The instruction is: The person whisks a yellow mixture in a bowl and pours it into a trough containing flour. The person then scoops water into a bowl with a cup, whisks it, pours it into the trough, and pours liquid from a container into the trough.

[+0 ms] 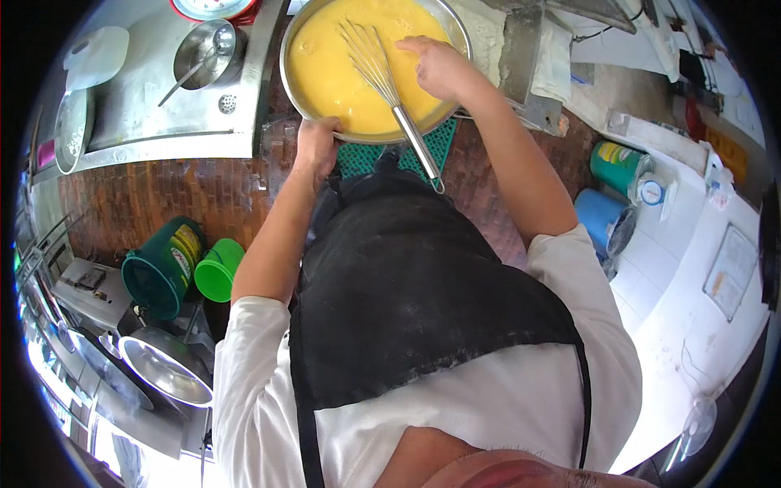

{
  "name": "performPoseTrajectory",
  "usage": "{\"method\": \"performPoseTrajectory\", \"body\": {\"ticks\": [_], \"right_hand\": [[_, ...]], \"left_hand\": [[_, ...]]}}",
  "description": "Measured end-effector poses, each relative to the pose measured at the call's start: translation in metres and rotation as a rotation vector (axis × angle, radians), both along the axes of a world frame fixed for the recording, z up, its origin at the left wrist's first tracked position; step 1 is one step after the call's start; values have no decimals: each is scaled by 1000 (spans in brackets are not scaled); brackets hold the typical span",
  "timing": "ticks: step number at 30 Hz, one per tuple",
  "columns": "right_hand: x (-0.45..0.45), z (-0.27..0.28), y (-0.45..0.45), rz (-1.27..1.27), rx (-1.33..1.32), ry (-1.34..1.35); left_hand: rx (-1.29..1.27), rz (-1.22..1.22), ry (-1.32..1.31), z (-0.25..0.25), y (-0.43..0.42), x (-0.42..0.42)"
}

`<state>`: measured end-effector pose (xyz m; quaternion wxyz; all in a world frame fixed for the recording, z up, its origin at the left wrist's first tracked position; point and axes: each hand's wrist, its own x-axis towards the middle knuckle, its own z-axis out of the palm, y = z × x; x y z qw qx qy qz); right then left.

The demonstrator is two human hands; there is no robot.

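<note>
A large metal bowl [286, 75] holds yellow liquid [325, 61]. A wire whisk [409, 130] rests in it, its wires in the liquid and its handle leaning over the near rim. My left hand [318, 145] grips the bowl's near left rim, thumb on top. Above the liquid at the bowl's right side is my right hand [439, 69], index finger stretched out to the left and the other fingers curled. No object shows in my right hand, and the whisk handle is apart from it.
A steel sink counter [146, 106] at the left bears a small metal pot [189, 65] with a ladle. Green buckets [218, 268] and a metal basin [163, 370] are at lower left. Containers [614, 167] stand at the right, beside a white counter [691, 268].
</note>
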<state>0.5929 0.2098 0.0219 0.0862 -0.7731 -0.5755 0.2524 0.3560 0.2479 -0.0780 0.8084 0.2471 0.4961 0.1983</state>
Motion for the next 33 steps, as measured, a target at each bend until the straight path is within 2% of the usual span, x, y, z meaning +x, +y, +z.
{"method": "performPoseTrajectory", "body": {"ticks": [2,5,8,10,14,18,21,22,25,28,33], "right_hand": [[4,-31,-12,72,465,-101],[0,-21,-13,68,563,79],[-6,-28,-28,-41,191,-53],[-8,-4,-34,-98,161,-53],[-23,31,-66,-167,-24,-75],[-38,34,-94,-114,-95,-110],[-44,16,-107,-161,-164,-68],[-43,12,-105,-185,-276,-17],[-39,10,-109,-260,-211,-88],[-18,19,-122,-269,-15,-254],[-16,43,-139,-249,-150,-124]], "left_hand": [[5,19,10,9,4,4],[-9,21,5,12,2,5],[-5,50,-23,1,1,6],[-11,119,-41,6,-4,11],[5,65,-116,-14,-8,14],[-13,87,-113,-18,-6,22],[5,109,-83,-10,-8,26],[0,102,-86,-13,-7,25],[-9,80,-81,-13,-4,29],[8,56,-68,-11,-2,30],[1,57,-71,5,1,33]]}}
